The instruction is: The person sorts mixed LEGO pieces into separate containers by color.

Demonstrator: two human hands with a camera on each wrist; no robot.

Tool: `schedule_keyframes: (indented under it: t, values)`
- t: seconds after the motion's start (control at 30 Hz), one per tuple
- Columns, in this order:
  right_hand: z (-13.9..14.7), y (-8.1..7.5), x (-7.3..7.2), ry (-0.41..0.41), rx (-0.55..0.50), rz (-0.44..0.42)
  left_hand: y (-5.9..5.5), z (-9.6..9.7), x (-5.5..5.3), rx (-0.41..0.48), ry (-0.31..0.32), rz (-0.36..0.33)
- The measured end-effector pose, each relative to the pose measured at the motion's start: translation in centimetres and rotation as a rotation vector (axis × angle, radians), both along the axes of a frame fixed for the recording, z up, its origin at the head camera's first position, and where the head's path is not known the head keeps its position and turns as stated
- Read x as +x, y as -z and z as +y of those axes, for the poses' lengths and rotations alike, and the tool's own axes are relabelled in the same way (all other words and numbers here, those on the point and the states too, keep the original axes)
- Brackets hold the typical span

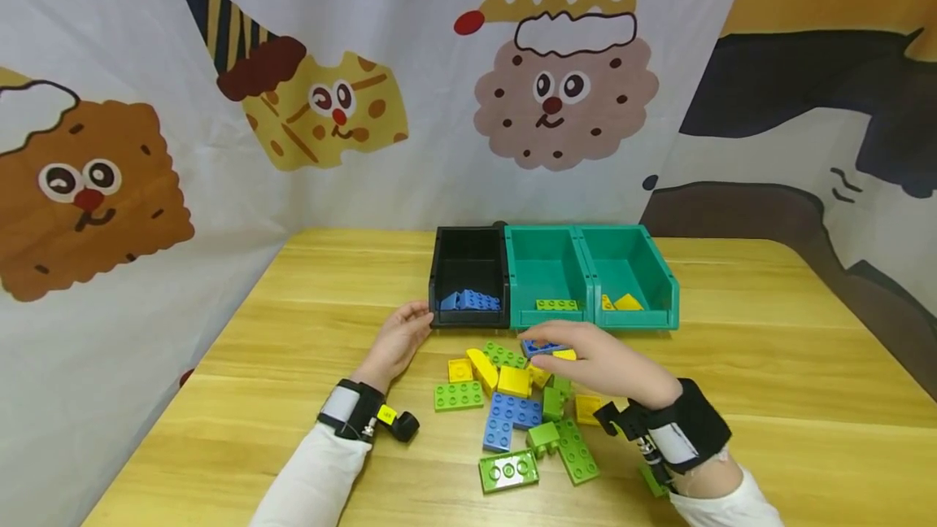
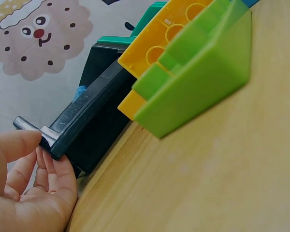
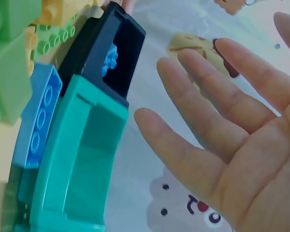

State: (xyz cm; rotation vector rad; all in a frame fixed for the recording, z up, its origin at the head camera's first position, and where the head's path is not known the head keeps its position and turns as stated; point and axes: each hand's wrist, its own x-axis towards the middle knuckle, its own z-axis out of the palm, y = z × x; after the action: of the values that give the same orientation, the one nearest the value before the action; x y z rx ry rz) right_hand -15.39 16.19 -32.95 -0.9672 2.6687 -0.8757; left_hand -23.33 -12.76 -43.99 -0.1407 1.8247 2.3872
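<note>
My left hand is at the front left corner of a black bin. In the left wrist view its thumb lies on the bin's front lip and the fingers are beneath, pinching it. Blue bricks lie in that bin. My right hand hovers palm down over the back of a loose brick pile, holding nothing. Its fingers are spread in the right wrist view. Close under its fingertips are a blue brick and yellow bricks. Nearer the front lie a yellow brick and a long green brick.
Right of the black bin stand a middle green bin with a green brick and a right green bin with yellow pieces. More bricks, such as a green one, spread toward the front. A cartoon-printed cloth hangs behind the table.
</note>
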Motion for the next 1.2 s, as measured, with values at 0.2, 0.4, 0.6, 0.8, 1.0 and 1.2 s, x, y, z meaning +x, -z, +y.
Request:
schedule_keyframes:
  t: [0.2,0.4,0.6,0.8,1.0,1.2]
  values:
    - [2.3,-0.1,0.5,0.072,-0.024,0.033,0.1,-0.1,0.2,0.041,0.013,0.021]
    - [4.2,0.0,0.7,0.105,-0.017,0.062,0.1,-0.1,0.3,0.050,0.014,0.022]
    - [5.4,0.3,1.0,0.118,0.015,0.081,0.1,0.0,0.2,0.058,0.010,0.012]
    - [5.8,0.2,2.1,0.101,0.124,0.010,0.1,-0.1,0.1,0.044,0.011,-0.001]
    - [5.7,1.4,3.7,0.129,0.268,-0.127,0.0,0.0,0.2,0.046,0.006,0.002]
    - [6.1,2.7,4.7,0.234,0.358,-0.244,0.0,0.0,0.2,0.047,0.006,0.003]
